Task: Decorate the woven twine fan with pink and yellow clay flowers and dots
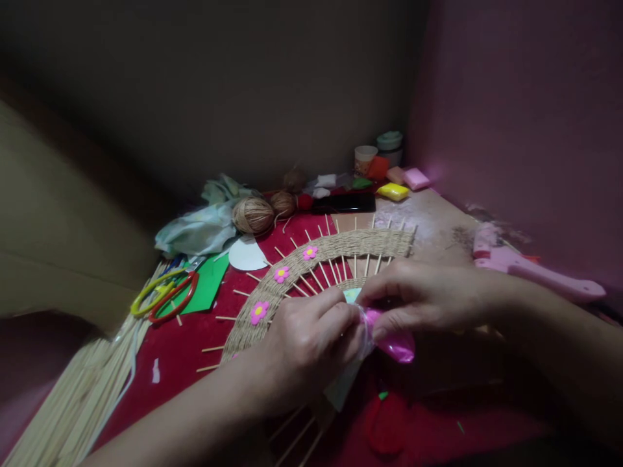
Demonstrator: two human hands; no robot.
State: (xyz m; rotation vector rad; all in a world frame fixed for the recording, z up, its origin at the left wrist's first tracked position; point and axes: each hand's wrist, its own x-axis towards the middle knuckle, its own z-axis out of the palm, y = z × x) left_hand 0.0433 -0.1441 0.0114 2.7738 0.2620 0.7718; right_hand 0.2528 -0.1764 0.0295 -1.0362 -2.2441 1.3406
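Observation:
Both hands meet over a small packet of pink clay (402,349) in a clear wrapper. My left hand (311,334) is closed on the packet's wrapper end, and my right hand (409,295) pinches the pink part. Beneath them lies a fan-shaped piece of woven twine on thin sticks (341,245). Pink flowers with yellow centres, such as this pink flower (259,313), sit along its band. My left forearm and hand hide the fan's lower part.
Scissors (168,298) with yellow and red handles lie on green sheet material (207,285) at left. Twine balls (253,215), a black phone (344,203) and a yellow clay packet (392,191) stand behind the fan. A pink glue gun (530,263) is at right; long sticks (73,395) lie lower left.

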